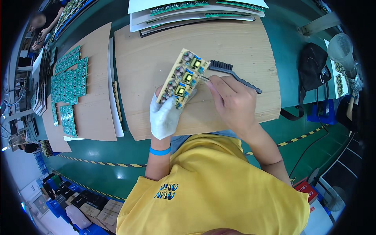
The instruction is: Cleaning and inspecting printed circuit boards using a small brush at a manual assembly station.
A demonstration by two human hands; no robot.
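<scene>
While the left hand point(164, 115), in a white glove, is closing around the lower end of a circuit board point(183, 77), the board is standing up at a slant over the wooden board point(219, 43) on the counter point(286, 51). It is a tan card with three yellow blocks and many small round parts on it. The right hand point(231, 100) is bare, and its fingers are pinching a thin metal tool point(203, 78). The tip of that tool is touching the right edge of the circuit board, near the top. Both hands are sitting close together, each one gripping its own thing.

A black brush point(231, 72) is lying on the wooden board just behind the right hand, its bristles right beside the circuit board. Many small green boards point(68, 84) are lying in rows on a second wooden sheet off to the left. White trays point(196, 13) with more green boards are stacking up at the far edge. A black bag point(313, 66) is resting on the counter to the right. A blue band point(159, 150) is circling the left wrist.
</scene>
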